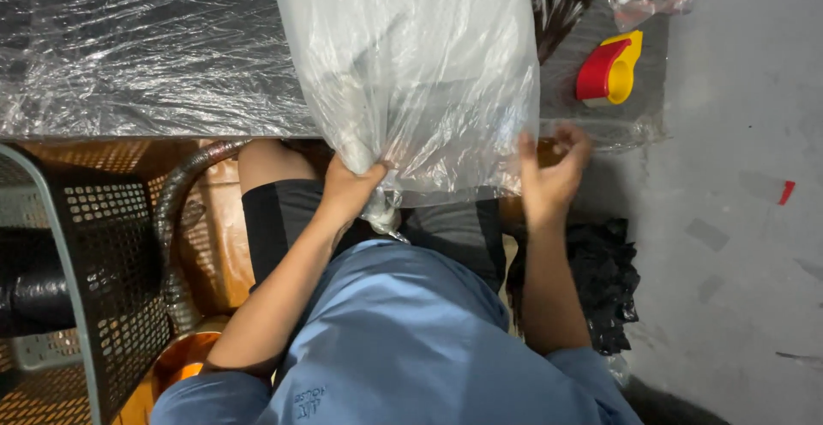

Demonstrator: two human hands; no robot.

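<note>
Head view looks straight down on a seated person in a blue shirt (411, 348); both hands work at the lower end of a large clear plastic bag (411, 65) that lies across a film-wrapped dark surface (129, 48) and hangs over its near edge, at twelve o'clock from the person's chest. Left hand (351, 189) is clenched around the bag's gathered neck, squeezing the film into a tight bunch at about eleven o'clock of the lap; right hand (553, 172) sits at the bag's right corner, at one o'clock, fingers curled and thumb raised, seemingly pinching the film's edge, though whether it truly holds any I cannot tell. Something pale shows inside the bag, too blurred by the film to name; judging by this, the bag looks filled and its mouth partly gathered, with no tie or tape on it yet. A red-and-yellow tape dispenser (610, 69) rests untouched at two o'clock; a black mesh basket (103, 262) stands at nine o'clock; crumpled black plastic (613, 283) lies at four o'clock.
</note>
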